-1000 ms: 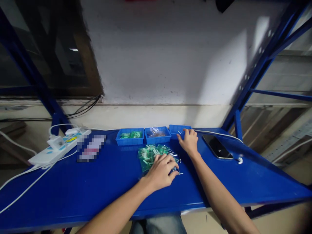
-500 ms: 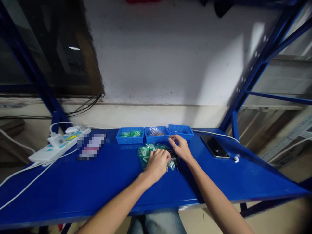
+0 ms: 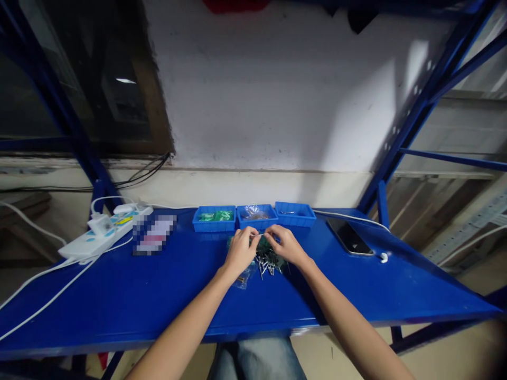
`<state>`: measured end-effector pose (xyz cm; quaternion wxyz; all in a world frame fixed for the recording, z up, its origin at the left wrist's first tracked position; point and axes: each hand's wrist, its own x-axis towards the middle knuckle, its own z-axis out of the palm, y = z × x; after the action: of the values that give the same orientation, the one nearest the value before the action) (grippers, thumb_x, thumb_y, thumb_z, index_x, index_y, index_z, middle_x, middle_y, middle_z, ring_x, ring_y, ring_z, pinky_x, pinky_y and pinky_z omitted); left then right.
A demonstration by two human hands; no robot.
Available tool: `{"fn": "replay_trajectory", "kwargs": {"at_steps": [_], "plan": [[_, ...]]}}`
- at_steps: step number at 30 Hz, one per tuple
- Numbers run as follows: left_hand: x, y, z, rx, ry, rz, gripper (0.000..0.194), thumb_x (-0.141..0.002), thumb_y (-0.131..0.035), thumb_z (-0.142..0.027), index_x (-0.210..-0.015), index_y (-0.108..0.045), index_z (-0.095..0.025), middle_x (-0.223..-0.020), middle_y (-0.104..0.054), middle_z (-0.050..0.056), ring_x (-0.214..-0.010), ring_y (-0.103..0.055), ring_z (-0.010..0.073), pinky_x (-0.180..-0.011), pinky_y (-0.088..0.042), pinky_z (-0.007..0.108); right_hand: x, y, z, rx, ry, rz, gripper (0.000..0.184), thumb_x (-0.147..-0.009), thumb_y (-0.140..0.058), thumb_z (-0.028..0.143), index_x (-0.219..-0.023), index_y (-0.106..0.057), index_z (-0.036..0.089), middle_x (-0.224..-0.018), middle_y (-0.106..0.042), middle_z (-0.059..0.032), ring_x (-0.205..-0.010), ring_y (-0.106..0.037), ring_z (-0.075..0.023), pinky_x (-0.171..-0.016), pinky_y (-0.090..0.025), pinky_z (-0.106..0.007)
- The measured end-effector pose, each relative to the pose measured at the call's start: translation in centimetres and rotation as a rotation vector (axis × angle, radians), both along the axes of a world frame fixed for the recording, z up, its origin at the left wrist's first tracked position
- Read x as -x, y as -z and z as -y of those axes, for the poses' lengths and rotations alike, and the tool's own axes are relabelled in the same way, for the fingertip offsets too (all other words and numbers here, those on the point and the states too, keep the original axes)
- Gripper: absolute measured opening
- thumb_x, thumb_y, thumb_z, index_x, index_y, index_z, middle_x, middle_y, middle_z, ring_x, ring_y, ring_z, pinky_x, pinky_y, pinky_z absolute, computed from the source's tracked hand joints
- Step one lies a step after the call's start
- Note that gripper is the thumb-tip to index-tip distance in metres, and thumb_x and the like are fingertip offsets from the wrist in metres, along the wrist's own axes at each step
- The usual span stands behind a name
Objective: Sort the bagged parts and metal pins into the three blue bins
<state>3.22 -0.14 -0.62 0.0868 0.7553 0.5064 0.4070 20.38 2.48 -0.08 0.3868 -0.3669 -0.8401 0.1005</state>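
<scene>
My left hand (image 3: 241, 250) and my right hand (image 3: 287, 244) nearly meet above the middle of the table, fingertips pinched. Between them runs a small thin light-coloured piece (image 3: 259, 235), its kind too small to make out; both hands grip it. Under them lies a loose pile of thin silver metal pins (image 3: 270, 264). Green packaging shows partly behind the pile, mostly covered by my hands. At the pile's near left, below my left hand, is a clear plastic bag (image 3: 244, 279) with something brownish inside.
Behind my hands stand three blue bins: one with green packets (image 3: 195, 226), one with clear plastic (image 3: 257, 226), one with thin metal pieces (image 3: 295, 221). A phone (image 3: 349, 237) and white earbud (image 3: 383, 257) lie right. A power strip (image 3: 95, 241) with cables sits left.
My left hand has moved left and away from me, off the pins, and its fingertips now face my right hand's. My right hand has come slightly left and nearer. The clear bag now shows.
</scene>
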Motion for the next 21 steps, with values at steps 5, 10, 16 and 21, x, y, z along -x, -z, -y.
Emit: {"fn": "replay_trajectory", "kwargs": {"at_steps": [5,10,16,21], "plan": [[0.1,-0.4,0.1,-0.052,-0.042,-0.038,0.015,-0.088,-0.046,-0.026,-0.079,-0.056,-0.021,-0.083,-0.062,0.002,-0.084,-0.054,0.0187,-0.081,-0.04,0.032,0.1,-0.3,0.3,0.036,0.001,-0.038,0.013,-0.088,-0.046,0.029,-0.088,-0.056,0.02,-0.075,-0.059,-0.0011,-0.07,-0.054,-0.0146,-0.066,-0.041,-0.026],[0.1,-0.5,0.0,-0.037,-0.057,-0.047,0.026,-0.091,-0.04,-0.03,-0.075,-0.059,-0.02,-0.081,-0.061,0.003,-0.083,-0.054,0.0184,-0.08,-0.041,0.032,0.3,-0.6,0.8,-0.002,-0.038,-0.017,0.014,-0.088,-0.046,0.028,-0.084,-0.056,0.02,-0.075,-0.058,-0.0014,-0.069,-0.053,-0.0145,-0.066,-0.041,-0.026],[-0.8,-0.1,1.1,-0.008,0.026,-0.128,0.026,-0.087,-0.047,-0.041,-0.088,-0.064,-0.022,-0.102,-0.063,0.005,-0.107,-0.051,0.0231,-0.094,-0.037,0.041,-2.8,-2.2,-2.0,-0.204,0.324,-0.137,0.023,-0.089,-0.042,0.033,-0.083,-0.057,0.018,-0.074,-0.059,-0.0045,-0.07,-0.054,-0.0168,-0.069,-0.041,-0.028],[-1.9,1.0,2.0,0.026,0.164,-0.295,0.038,-0.077,-0.06,-0.047,-0.107,-0.061,-0.025,-0.137,-0.044,0.009,-0.135,-0.022,0.0327,-0.106,-0.009,0.061,-4.7,-1.0,-4.4,-0.137,0.652,-0.064,0.031,-0.085,-0.047,0.035,-0.106,-0.057,0.016,-0.074,-0.06,-0.0057,-0.072,-0.055,-0.0213,-0.066,-0.039,-0.031]]}}
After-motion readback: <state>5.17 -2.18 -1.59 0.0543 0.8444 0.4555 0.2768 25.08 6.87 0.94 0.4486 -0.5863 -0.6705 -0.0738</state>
